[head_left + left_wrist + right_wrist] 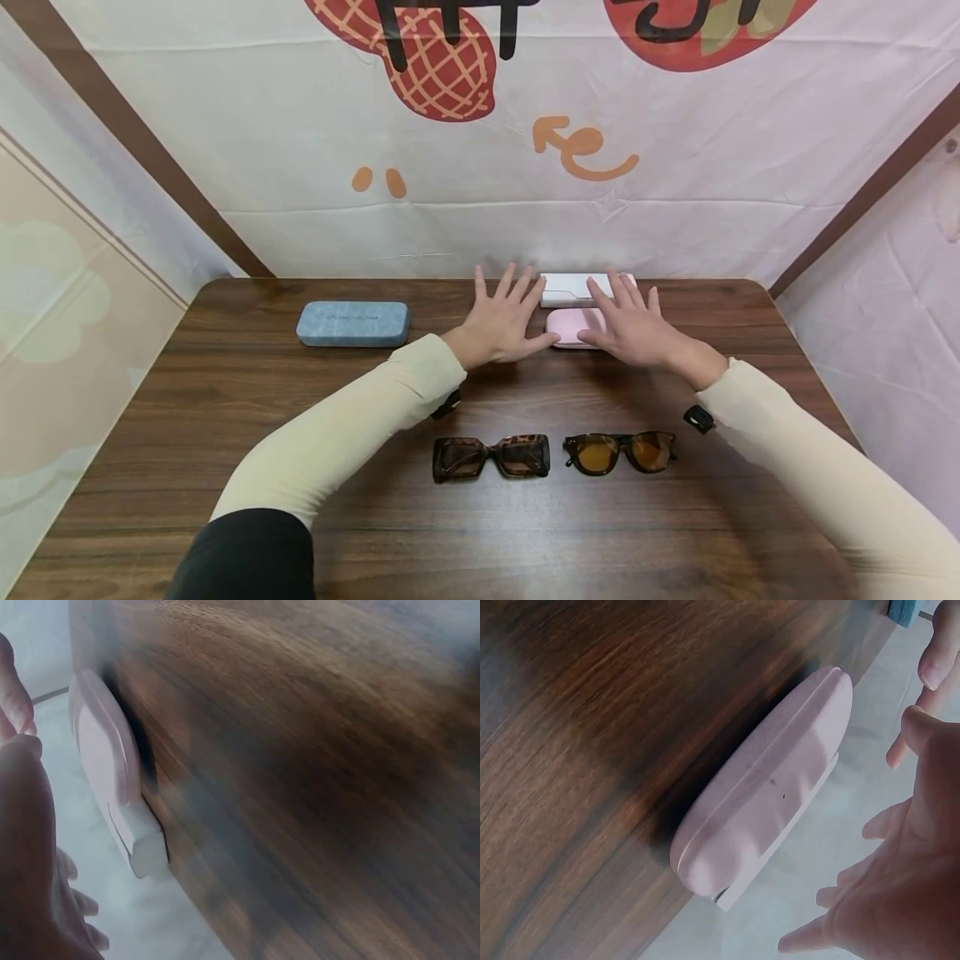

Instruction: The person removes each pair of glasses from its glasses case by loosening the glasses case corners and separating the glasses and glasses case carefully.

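Note:
Both hands reach toward the far edge of the table with fingers spread and hold nothing. My left hand is just left of a pink glasses case, its thumb overlapping the case's edge in the head view. Over that case's right side is my right hand, whose fingertips overlap a white case behind it. The right wrist view shows the closed pink case lying on the wood below the right hand. In the left wrist view, part of the left hand appears beside both cases.
Tortoiseshell rectangular sunglasses and amber-lensed sunglasses lie side by side nearer the body. A blue glasses case sits at the back left of the wooden table. A printed white cloth hangs behind the far edge.

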Tool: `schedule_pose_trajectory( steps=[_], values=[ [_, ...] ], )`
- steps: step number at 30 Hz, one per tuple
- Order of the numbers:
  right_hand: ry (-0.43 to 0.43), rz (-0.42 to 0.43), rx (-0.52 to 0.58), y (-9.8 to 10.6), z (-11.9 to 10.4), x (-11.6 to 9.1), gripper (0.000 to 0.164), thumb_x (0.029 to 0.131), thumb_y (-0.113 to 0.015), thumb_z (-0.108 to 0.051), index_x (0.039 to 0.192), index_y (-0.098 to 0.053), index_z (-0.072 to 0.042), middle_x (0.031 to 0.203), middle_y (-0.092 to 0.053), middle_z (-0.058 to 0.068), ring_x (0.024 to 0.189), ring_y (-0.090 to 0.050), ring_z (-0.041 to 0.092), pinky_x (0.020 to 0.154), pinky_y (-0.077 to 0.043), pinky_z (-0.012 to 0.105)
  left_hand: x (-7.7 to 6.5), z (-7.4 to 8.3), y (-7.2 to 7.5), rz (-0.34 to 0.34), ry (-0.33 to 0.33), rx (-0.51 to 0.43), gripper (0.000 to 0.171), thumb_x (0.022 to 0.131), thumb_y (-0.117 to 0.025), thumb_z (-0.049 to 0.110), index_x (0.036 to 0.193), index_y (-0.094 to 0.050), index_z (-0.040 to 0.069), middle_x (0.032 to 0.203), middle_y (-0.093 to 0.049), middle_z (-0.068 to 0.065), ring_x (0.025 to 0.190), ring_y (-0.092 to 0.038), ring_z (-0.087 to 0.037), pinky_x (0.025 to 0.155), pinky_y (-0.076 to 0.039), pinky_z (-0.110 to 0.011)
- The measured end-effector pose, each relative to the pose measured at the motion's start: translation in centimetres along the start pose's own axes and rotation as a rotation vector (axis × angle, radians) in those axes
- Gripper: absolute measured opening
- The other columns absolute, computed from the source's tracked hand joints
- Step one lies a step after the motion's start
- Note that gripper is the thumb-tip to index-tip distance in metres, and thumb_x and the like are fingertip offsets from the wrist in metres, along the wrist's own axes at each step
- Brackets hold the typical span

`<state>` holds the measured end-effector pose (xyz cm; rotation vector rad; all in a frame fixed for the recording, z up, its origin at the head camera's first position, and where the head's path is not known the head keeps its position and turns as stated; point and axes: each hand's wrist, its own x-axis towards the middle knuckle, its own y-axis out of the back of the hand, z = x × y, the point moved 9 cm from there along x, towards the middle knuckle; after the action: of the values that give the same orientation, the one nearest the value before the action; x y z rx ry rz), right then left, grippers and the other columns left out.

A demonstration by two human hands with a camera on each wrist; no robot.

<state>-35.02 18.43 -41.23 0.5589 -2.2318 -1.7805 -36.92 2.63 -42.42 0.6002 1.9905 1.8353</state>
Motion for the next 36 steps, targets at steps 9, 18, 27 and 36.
schedule_pose_trajectory(
  steps=[9,18,27,36],
  values=[
    [0.013,-0.032,-0.031,-0.9,-1.1,1.0,0.084,0.104,-0.051,-0.05,0.164,-0.01,-0.007,0.167,0.009,0.026,0.153,0.004,0.045,0.11,0.005,0.076,-1.2,-2.3,-1.1,-0.042,0.043,-0.039,0.093,0.096,-0.031,0.078,0.166,-0.006,0.022,0.171,-0.006,-0.011,0.156,-0.001,-0.035,0.11,0.008,-0.076],
    [0.042,-0.045,-0.024,-1.6,-2.8,2.1,0.083,0.105,-0.048,-0.052,0.164,-0.011,-0.007,0.167,0.005,0.026,0.154,0.004,0.044,0.111,0.003,0.076,-2.6,-4.6,-1.2,-0.048,0.08,-0.055,0.092,0.097,-0.033,0.076,0.166,-0.005,0.021,0.17,-0.006,-0.012,0.156,-0.002,-0.036,0.11,0.009,-0.076],
    [0.071,-0.061,-0.011,-2.0,-4.9,3.6,0.084,0.105,-0.047,-0.053,0.164,-0.008,-0.009,0.167,0.007,0.026,0.154,0.004,0.043,0.112,0.003,0.075,-3.6,-6.2,-0.9,-0.061,0.113,-0.078,0.093,0.097,-0.032,0.077,0.166,-0.008,0.019,0.17,-0.008,-0.013,0.156,-0.001,-0.036,0.111,0.009,-0.075],
    [0.063,-0.074,-0.086,-1.5,-7.1,5.3,0.084,0.105,-0.043,-0.056,0.164,-0.007,-0.01,0.167,0.005,0.025,0.154,0.001,0.042,0.112,-0.001,0.076,-4.6,-8.3,-0.7,-0.046,0.126,-0.083,0.093,0.097,-0.033,0.076,0.165,-0.008,0.017,0.17,-0.005,-0.015,0.156,-0.001,-0.036,0.11,0.01,-0.075]
  ],
)
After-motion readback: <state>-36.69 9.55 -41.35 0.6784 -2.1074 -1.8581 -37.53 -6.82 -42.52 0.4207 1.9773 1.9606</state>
